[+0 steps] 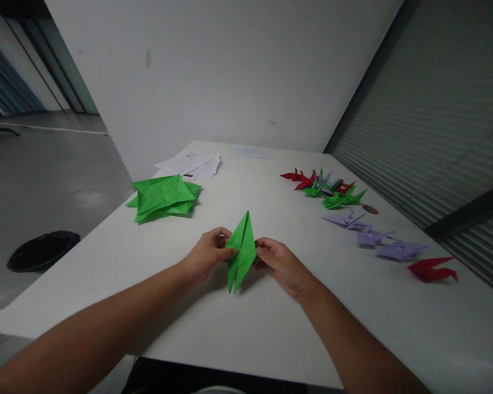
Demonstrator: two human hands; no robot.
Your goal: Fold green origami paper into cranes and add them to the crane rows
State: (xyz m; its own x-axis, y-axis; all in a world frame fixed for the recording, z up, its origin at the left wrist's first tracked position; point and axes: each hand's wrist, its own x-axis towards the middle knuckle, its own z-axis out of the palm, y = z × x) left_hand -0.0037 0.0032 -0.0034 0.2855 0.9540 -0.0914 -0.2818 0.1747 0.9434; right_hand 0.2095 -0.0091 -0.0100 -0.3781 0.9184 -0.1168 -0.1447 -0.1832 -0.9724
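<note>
Between my hands is a green folded paper (242,249), a narrow diamond shape with its single point away from me and two split points towards me. My left hand (209,251) pinches its left side, with the thumb lying on the front face. At the right corner, my right hand (277,260) has its thumb and fingers closed on the paper's edge; some of those fingers are hidden. The paper is held just above the white table (213,323), and a shadow falls beneath it.
Left on the table lies a stack of green folded paper (164,198), with white sheets (189,164) behind. Several red, green and purple paper cranes line the right side, including a red crane (431,269) nearest me. A brown oval piece (370,209) lies among them. A black-lined bin (43,251) stands on the floor.
</note>
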